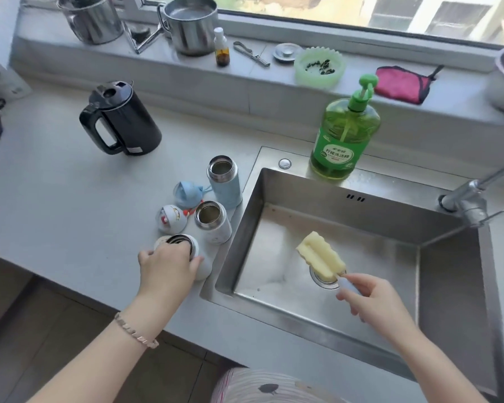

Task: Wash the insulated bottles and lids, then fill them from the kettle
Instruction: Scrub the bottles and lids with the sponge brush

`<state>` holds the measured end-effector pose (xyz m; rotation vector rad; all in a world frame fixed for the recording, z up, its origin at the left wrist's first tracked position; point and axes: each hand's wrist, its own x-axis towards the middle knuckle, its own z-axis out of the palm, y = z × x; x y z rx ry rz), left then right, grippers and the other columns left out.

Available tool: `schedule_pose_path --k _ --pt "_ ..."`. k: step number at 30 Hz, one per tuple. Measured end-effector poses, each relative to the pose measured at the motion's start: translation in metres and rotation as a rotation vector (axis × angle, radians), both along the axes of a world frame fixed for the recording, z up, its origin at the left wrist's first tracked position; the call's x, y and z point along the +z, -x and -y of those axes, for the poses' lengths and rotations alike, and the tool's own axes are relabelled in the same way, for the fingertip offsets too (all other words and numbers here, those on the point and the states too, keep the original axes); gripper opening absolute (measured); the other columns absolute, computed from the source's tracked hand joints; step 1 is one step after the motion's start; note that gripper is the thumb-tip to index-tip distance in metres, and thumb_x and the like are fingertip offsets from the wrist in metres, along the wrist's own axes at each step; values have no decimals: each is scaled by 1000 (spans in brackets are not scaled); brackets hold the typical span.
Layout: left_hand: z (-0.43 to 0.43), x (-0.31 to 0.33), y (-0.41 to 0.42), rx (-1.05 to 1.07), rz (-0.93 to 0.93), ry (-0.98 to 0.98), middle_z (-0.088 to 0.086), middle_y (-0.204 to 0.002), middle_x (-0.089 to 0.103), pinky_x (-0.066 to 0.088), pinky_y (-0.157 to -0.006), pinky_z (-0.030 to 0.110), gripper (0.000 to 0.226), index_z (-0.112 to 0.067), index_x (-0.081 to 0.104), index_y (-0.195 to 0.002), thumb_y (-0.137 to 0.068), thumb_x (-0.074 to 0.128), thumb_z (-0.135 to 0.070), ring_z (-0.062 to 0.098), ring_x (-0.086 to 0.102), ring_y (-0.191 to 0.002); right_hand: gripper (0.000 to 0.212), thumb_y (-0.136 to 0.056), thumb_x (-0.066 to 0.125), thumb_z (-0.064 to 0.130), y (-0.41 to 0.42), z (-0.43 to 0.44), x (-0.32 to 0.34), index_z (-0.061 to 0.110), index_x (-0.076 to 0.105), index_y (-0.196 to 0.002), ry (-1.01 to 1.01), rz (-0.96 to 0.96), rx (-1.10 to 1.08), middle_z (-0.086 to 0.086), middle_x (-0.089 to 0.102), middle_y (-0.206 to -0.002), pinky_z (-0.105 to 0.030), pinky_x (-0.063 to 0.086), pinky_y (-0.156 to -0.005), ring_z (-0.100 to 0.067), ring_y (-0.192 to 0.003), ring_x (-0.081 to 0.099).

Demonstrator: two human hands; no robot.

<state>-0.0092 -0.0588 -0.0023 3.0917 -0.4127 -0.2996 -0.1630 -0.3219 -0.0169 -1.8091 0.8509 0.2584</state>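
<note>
The left hand (169, 266) is curling its fingers round the steel neck of the nearest white bottle (205, 271), which is standing open on the grey bench (70, 205) just beside the sink's left rim. The right hand (370, 298) is pinching the pale handle of a sponge brush (320, 255), holding its ridged yellow foam head tilted over the drain of the brushed-steel sink (448, 280). Behind the gripped bottle, a second white bottle (214, 225) and a pale blue bottle (226, 184) are standing upright with their lids off, their steel mouths shining. Two rounded lids are lying to the left of them: a blue lid (186, 193) with a cord, and a white lid (170, 219) bearing a small red and yellow print. The glossy black kettle (122, 120) is sitting farther back on the bench with its lid closed. At the sink's back edge, a translucent green detergent bottle (344, 135) with a pump top is showing a label reading 柠檬洗洁精; the smaller writing on it is too blurred to read.
</note>
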Motion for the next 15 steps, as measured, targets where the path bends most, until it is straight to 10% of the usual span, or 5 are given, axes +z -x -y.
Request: schedule_pose_path --k 5,15 --pt "19 12 13 193 -159 419 3 -61 44 27 -52 32 40 -11 42 -56 -91 56 -26 23 44 -62 22 -87 58 5 29 5 4 23 64 -97 -52 64 -162 -5 65 -75 -14 39 -43 -4 -43 49" --pt "147 -1 71 640 -1031 1126 13 -89 60 56 -77 39 21 2 62 -85 -92 57 -17 24 58 -89 30 -94 50 21 78 32 10 26 60 -121 277 84 -319 8 67 -87 -18 39 -61 -3 -71 55"
